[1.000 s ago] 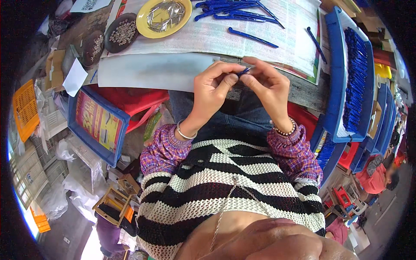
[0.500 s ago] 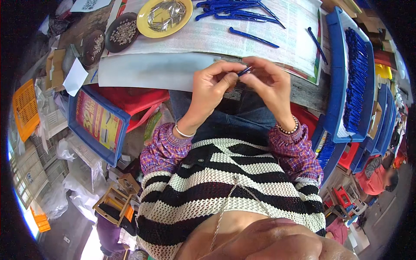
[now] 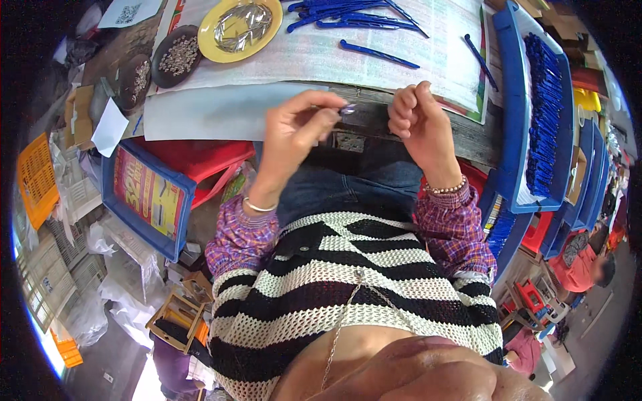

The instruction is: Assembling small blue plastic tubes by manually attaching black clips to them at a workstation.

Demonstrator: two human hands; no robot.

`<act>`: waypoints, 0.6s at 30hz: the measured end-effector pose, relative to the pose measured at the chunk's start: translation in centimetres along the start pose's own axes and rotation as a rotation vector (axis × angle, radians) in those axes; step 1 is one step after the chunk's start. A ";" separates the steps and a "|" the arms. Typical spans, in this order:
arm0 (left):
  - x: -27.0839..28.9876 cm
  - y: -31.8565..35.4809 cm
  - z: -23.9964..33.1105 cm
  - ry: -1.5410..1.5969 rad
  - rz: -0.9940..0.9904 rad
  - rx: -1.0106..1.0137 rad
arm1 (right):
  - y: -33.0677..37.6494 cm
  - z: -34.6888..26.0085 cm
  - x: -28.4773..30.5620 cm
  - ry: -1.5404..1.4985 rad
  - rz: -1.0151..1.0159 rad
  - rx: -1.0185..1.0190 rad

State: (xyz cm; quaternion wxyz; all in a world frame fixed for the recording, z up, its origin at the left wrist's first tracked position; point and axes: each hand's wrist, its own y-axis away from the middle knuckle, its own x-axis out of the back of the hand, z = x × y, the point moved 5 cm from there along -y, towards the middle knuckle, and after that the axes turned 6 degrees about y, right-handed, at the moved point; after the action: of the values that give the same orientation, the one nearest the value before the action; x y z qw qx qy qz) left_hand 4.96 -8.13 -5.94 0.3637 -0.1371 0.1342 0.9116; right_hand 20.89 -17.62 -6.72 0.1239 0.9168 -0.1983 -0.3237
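Over the table's near edge, my left hand [image 3: 291, 134] pinches a small dark blue piece [image 3: 347, 109] with a shiny tip between thumb and fingertips. Most of that piece is hidden or seen end-on, so its kind is unclear. Apart from it, to the right, my right hand [image 3: 422, 127] is raised with fingers curled in and thumb up; whatever it may hold is hidden. Beyond both hands a slim blue plastic stick [image 3: 379, 54] lies on the white sheet [image 3: 304, 70]. A pile of similar blue sticks [image 3: 354, 15] is farther back, and another blue stick [image 3: 481, 62] lies at right.
A yellow plate [image 3: 208, 38] holds thin silvery pieces. Beside it, dark dishes [image 3: 162, 75] hold small beads or metal bits. A blue bin [image 3: 510, 100] full of blue sticks stands at right. A blue tray [image 3: 144, 224] and a red stool [image 3: 221, 158] are at left.
My hands have come apart: the left moved leftward with the small blue piece, and the right drew away from it, curling its fingers. The whole view has shifted slightly.
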 end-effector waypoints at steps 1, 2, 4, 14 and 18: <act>1.4 0.2 0.8 -0.154 0.031 -0.055 | 0.0 0.4 -0.1 -0.134 -0.064 -0.057; 2.7 0.1 1.4 -0.286 0.059 -0.100 | 0.0 0.2 0.0 -0.154 -0.071 -0.057; 6.4 0.4 3.2 -0.548 0.113 -0.215 | 0.0 0.2 0.7 -0.207 -0.098 -0.057; 9.3 0.8 4.5 -1.156 0.113 -0.516 | -0.3 0.0 1.0 -0.342 -0.209 -0.074; 4.8 -0.9 2.7 -1.213 0.029 -0.618 | -0.4 0.6 0.7 -0.342 -0.231 -0.071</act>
State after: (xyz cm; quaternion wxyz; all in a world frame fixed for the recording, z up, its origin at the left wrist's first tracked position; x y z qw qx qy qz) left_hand 1.81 -3.57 -5.27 0.3065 0.3026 -0.3583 0.8283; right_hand 21.15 -17.67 -7.67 0.0829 0.8603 -0.0985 -0.4933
